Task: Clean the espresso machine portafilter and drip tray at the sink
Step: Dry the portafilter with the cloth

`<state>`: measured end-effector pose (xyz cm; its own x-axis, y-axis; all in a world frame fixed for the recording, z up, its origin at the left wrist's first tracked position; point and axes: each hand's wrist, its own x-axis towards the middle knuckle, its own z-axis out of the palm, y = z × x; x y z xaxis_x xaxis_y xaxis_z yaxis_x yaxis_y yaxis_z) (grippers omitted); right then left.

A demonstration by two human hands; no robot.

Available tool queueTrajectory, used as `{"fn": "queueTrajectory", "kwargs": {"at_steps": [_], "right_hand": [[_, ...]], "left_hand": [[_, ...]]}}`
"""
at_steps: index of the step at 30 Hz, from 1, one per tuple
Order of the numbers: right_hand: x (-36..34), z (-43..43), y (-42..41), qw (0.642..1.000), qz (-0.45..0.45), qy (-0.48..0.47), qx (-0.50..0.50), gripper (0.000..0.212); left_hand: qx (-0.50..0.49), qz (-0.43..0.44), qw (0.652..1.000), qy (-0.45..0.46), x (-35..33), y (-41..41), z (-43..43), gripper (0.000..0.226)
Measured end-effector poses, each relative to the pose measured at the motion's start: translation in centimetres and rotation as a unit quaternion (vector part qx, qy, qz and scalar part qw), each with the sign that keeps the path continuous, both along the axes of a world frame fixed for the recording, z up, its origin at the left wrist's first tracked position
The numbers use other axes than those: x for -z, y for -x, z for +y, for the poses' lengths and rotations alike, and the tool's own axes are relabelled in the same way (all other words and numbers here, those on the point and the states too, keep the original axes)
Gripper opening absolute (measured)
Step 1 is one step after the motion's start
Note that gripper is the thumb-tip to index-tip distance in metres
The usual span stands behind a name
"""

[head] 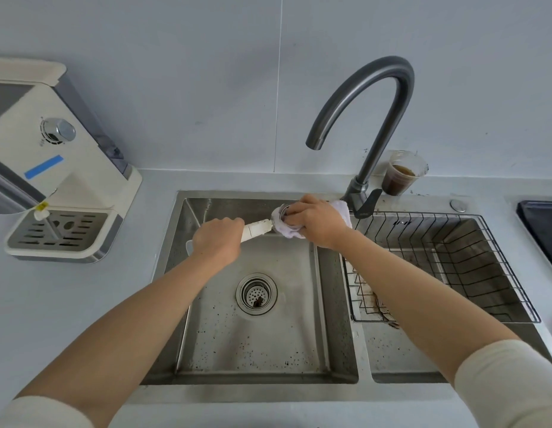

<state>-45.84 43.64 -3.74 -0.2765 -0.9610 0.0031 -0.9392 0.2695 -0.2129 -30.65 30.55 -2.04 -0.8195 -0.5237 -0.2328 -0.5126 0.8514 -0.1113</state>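
One portafilter [258,229] hung over the far end of the sink's [336,304] left basin. The left hand [217,240] was clamped round its cream handle, and the right hand [315,219] curled one white cloth [289,232] against its metal head. One drip tray [57,233] sat in the espresso machine [46,149], far left. One faucet [383,97], one cup [401,177] and one wire basket [469,242] stood right.

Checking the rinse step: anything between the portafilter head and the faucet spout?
Only the white cloth, which the right hand presses around the portafilter head. The left hand grips its handle; nothing else visible lies between it and the faucet spout.
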Motion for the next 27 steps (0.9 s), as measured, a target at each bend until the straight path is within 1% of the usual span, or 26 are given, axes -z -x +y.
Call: {"fn": "queueTrajectory", "kwargs": {"at_steps": [1, 3, 5, 6, 9, 11, 13, 14, 16, 19, 20, 21, 23, 24, 25, 27], "right_hand": [[0.0, 0.0, 0.2, 0.998, 0.034, -0.037, -0.024, 0.021], [0.0, 0.0, 0.5, 0.993, 0.080, -0.078, -0.038, 0.027], [0.0, 0.0, 0.3, 0.992, 0.088, -0.093, -0.010, 0.032], [0.0, 0.0, 0.0, 0.992, 0.074, -0.099, 0.014, 0.034], [-0.4, -0.6, -1.1, 0.989, -0.023, -0.096, 0.113, 0.029], [-0.7, -1.5, -1.8, 0.975, -0.086, -0.106, 0.173, 0.021], [-0.7, -2.3, -1.9, 0.956, -0.139, -0.143, 0.214, 0.009], [-0.8, -2.5, -1.9, 0.946, -0.166, -0.154, 0.233, 0.009], [-0.7, -2.7, -1.6, 0.914, -0.260, -0.131, 0.282, 0.014], [-1.1, -2.4, -1.1, 0.865, -0.380, -0.038, 0.325, 0.021], [-1.2, -2.2, -1.0, 0.836, -0.428, 0.012, 0.342, 0.020], [-1.4, -2.0, -0.9, 0.792, -0.486, 0.068, 0.363, 0.019], [-1.7, -1.5, -0.9, 0.675, -0.596, 0.168, 0.401, 0.021], [-1.7, -1.4, -0.9, 0.617, -0.636, 0.208, 0.414, 0.021], [-1.8, -1.2, -0.8, 0.570, -0.662, 0.240, 0.424, 0.023], [-1.5, -0.9, -0.7, 0.494, -0.699, 0.284, 0.432, 0.029]], "left_hand": [[0.001, -0.003, 1.000, -0.006, 0.1, 0.0, 0.1, 0.035], [-0.002, -0.005, 1.000, -0.019, 0.4, -0.1, 0.2, 0.036], [-0.007, -0.001, 1.000, -0.026, 0.6, 0.0, 0.2, 0.036], [-0.008, 0.000, 1.000, -0.029, 0.7, 0.0, 0.1, 0.036], [-0.011, -0.001, 0.999, -0.038, 0.9, -0.1, 0.0, 0.035], [-0.015, -0.005, 0.999, -0.040, 1.1, -0.1, 0.1, 0.034], [-0.019, -0.008, 0.999, -0.039, 1.4, 0.0, 0.3, 0.033], [-0.022, -0.010, 0.999, -0.040, 1.5, 0.0, 0.3, 0.032], [-0.033, -0.012, 0.998, -0.045, 1.8, 0.0, 0.4, 0.032], [-0.051, -0.004, 0.996, -0.066, 2.1, -0.2, 0.1, 0.029], [-0.057, 0.002, 0.995, -0.080, 2.2, -0.1, -0.1, 0.028], [-0.066, 0.010, 0.993, -0.102, 2.2, 0.0, -0.2, 0.028], [-0.100, 0.032, 0.981, -0.165, 2.1, 0.4, -0.5, 0.028], [-0.121, 0.045, 0.972, -0.198, 2.0, 0.6, -0.5, 0.030], [-0.142, 0.060, 0.961, -0.230, 2.0, 0.8, -0.6, 0.033], [-0.172, 0.087, 0.943, -0.272, 2.0, 0.9, -0.6, 0.035]]}}
